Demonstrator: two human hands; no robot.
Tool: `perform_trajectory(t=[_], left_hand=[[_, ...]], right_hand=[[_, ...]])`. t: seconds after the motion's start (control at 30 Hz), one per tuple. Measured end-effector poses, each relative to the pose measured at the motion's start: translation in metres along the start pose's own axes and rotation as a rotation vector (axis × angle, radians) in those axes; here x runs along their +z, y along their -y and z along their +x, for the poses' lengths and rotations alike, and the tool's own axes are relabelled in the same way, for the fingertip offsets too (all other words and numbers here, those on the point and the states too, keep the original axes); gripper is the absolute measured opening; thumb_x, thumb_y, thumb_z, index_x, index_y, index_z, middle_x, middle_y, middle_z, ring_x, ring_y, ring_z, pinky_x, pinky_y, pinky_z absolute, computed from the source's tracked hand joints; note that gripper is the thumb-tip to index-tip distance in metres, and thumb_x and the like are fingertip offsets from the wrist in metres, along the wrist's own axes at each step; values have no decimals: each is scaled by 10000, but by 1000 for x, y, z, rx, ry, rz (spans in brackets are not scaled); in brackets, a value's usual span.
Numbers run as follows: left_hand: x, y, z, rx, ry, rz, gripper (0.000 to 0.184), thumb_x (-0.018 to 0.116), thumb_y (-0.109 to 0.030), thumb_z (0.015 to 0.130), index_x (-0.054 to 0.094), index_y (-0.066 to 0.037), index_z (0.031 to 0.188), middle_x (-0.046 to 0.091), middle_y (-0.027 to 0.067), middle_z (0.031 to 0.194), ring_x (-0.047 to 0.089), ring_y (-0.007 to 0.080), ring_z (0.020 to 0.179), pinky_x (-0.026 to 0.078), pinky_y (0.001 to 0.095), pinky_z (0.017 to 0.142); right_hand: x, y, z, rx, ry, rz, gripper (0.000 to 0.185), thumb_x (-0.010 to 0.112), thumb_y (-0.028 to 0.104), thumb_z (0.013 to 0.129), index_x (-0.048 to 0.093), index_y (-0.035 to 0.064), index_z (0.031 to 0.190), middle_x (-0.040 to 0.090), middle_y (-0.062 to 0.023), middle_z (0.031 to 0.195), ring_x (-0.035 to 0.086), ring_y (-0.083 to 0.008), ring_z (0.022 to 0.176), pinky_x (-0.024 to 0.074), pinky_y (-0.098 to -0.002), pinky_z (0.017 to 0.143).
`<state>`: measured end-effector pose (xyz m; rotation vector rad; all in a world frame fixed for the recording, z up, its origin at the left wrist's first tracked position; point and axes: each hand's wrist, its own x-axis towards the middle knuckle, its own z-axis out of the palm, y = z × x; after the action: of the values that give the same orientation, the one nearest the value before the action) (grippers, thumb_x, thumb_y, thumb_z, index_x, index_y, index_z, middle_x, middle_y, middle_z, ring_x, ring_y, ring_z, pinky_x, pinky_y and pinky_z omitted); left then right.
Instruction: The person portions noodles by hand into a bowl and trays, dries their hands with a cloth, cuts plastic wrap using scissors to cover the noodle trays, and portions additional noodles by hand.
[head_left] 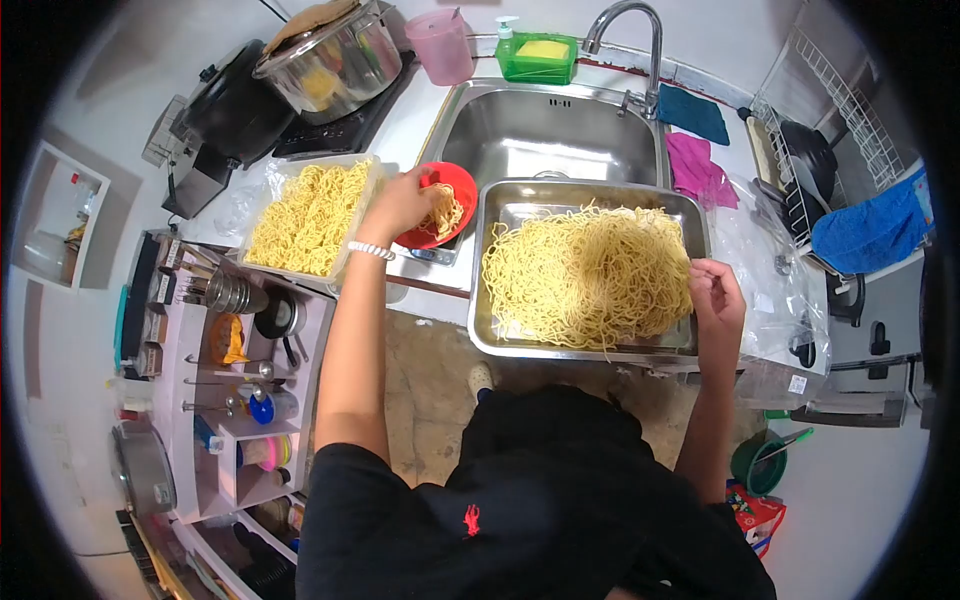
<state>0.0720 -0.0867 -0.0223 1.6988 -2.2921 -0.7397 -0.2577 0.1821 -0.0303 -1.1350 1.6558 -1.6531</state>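
Yellow noodles (590, 275) are heaped in a large steel tray (480, 325) in front of the sink. To the left, a red bowl (465, 185) with a small portion of noodles sits on a scale (437, 256). My left hand (402, 203) is at the bowl's left side, its fingers bent over the rim and partly hidden. Further left, a clear plastic container (372, 190) is full of noodles. My right hand (716, 293) is at the right edge of the steel tray, fingers bent together beside the heap; anything between them is too small to tell.
Behind the tray is a steel sink (545, 130) with a faucet (655, 60). A pot (335, 65) stands at the back left. Pink cloth (697, 165), plastic sheeting (770, 270) and a dish rack (800, 190) are on the right. Shelves (235, 425) stand at the lower left.
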Motion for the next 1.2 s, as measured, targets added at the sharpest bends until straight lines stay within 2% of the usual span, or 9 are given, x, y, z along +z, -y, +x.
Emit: perform_trajectory(t=[0.13,0.2,0.33,0.5,0.57,0.63,0.83,1.03,1.2], left_hand=[[26,12,4,26,40,278,900,730,-446,639,338,-155,1395,391,308,1331,459,466,1181,380,505,990],[32,6,3,-44,39,399,815,721,-385,669,367,-159,1367,437,295,1277,477,452,1162,410,482,968],[47,25,11,170,-71,310,651,723,-72,654,498,-128,1262,510,219,1172,539,402,1064,480,456,869],[49,27,10,200,-186,252,411,730,-87,660,626,-78,1057,606,182,1001,588,364,962,483,455,810],[37,12,-3,185,-244,-53,323,715,-80,676,651,-50,991,675,162,839,651,300,781,516,383,703],[18,3,-9,40,-181,-309,293,679,-76,736,632,6,1013,688,115,897,665,195,789,526,330,693],[-66,15,-12,-30,-78,-965,236,624,-52,793,572,-67,1023,602,-4,848,598,88,726,529,252,636],[-157,84,3,33,-230,-997,326,608,28,710,562,-59,1021,591,27,887,584,116,749,531,259,672],[-210,170,32,-13,-333,-961,232,603,-24,786,570,-67,1012,584,15,881,566,94,733,511,245,647]], right_hand=[[7,-2,0,-31,19,-38,154,537,37,903,568,9,1051,560,5,879,524,-65,801,430,-208,718],[6,-7,-1,-83,9,-111,166,558,35,882,575,15,1046,589,-27,915,561,-103,835,457,-241,760],[9,-8,-4,-52,-11,-172,196,595,39,837,589,15,1031,613,-82,962,592,-158,843,478,-284,794],[16,0,-3,-6,-22,-108,202,602,51,831,594,12,1028,606,-74,946,583,-155,863,469,-278,799],[13,-4,-3,12,-8,-105,200,601,43,830,595,12,1027,601,-70,947,575,-148,882,460,-271,810],[14,-3,0,-35,19,-78,176,578,33,854,589,8,1028,587,-54,962,558,-134,911,438,-263,838],[43,-6,9,-47,60,-13,149,542,22,889,572,13,1035,569,-32,965,537,-112,917,413,-241,836],[87,5,17,-43,43,-42,140,543,23,890,567,19,1028,554,-24,954,518,-102,895,406,-228,836],[146,28,19,-38,-45,-2,147,553,46,896,571,16,1038,555,-22,942,515,-99,872,408,-233,821]])
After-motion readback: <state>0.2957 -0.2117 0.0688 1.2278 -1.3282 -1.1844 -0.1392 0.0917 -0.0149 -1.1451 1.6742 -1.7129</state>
